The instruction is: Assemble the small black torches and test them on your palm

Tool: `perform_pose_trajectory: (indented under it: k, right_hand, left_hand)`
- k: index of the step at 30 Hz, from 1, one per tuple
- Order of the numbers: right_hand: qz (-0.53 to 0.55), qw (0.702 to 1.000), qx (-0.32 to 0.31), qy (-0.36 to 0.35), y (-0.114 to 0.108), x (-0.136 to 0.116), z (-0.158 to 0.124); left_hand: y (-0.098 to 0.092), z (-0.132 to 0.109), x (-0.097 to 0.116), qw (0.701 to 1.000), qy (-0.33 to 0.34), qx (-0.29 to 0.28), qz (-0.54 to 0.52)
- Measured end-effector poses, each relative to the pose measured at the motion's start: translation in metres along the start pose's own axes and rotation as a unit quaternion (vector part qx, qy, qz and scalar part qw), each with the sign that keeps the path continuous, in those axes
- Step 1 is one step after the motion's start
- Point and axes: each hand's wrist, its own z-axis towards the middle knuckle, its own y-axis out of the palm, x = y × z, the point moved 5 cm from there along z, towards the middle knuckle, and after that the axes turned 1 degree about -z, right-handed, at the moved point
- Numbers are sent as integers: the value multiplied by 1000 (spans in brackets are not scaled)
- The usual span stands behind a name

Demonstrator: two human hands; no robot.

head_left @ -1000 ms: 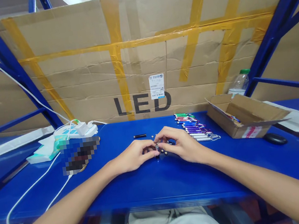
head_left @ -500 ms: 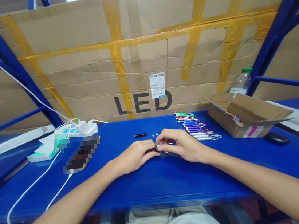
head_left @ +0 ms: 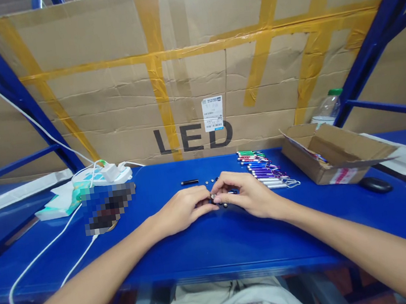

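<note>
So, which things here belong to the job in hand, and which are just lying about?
Probably the job:
small piece between the left hand and right hand
black tube just beyond them
row of coloured tubes
perhaps the open cardboard box

Seemingly just lying about:
power strip
tissue pack
green-capped bottle
black mouse-shaped object

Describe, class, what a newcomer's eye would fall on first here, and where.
The large cardboard panel marked LED, standing behind the blue table, would probably catch the eye first. Next might come the row of multicoloured metallic tubes left of the open cardboard box, then the left hand and right hand close together at a small piece in mid-table.
</note>
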Motion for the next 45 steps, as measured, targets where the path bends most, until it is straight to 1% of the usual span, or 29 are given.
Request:
perform_pose_trajectory:
  k: [3,5,6,7,9,11,14,17,21,29,35,37,40,42,43,45]
  right_hand:
    - [-31,999,17,-10,-5,2,0]
    - [-99,994,34,-19,-11,4,1]
    - [-143,989,31,-22,-13,6,1]
    - [-187,982,17,-22,-14,7,1]
    - [-257,966,-38,-14,-12,11,0]
    - [-296,950,-96,2,-7,14,-2]
    - [-305,940,-149,21,0,13,-5]
    - [-292,941,-172,17,6,9,-8]
    - [-291,940,-178,1,8,6,-10]
    - [-278,943,-180,-39,12,4,-11]
    - [-283,948,-144,-18,9,8,-11]
    - [-272,956,-108,-7,5,8,-9]
    - [-229,973,-15,-1,-4,6,-5]
    - [-194,980,35,-10,-9,4,-4]
    - [-177,983,49,-14,-10,3,-4]
    - [-142,988,55,-14,-10,3,-4]
  left_hand:
    - [-4,0,0,999,17,24,35]
    - [-8,-2,-2,995,35,53,80]
    - [-10,-2,-3,991,44,70,105]
    - [-12,-3,-4,987,52,84,130]
    - [-13,-4,-6,979,65,99,168]
    - [-13,-4,-8,974,69,106,187]
    - [-14,-4,-8,976,57,114,175]
    - [-14,-2,-7,984,38,106,138]
    - [-13,-1,-7,990,20,86,110]
    - [-14,0,-7,992,1,70,103]
    - [-12,0,-9,994,-16,62,91]
    - [-11,0,-9,994,-25,53,92]
    - [-7,0,-8,996,-42,24,81]
    - [-3,0,-7,997,-48,1,60]
    - [-2,0,-7,997,-49,-7,51]
    - [0,0,-5,998,-45,-15,40]
